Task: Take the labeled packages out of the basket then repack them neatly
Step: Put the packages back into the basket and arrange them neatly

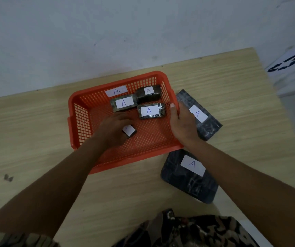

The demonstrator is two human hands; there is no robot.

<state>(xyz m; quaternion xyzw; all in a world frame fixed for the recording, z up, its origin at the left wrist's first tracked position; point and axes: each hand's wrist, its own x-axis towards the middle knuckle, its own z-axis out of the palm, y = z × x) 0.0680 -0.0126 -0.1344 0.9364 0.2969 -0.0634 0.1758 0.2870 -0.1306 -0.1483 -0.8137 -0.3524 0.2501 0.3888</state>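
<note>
Inside the orange perforated plastic basket near the desk's far edge, the left hand clamps a small dark labelled package, long axis unclear. The right hand grips the basket's right rim.

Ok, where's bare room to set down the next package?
Free: the table left of the basket, and the strip near its front rim, left of the near big package. Inside, the left half of the floor is bare. Crowded: the basket's right side, where the right hand and far big package sit.
</note>
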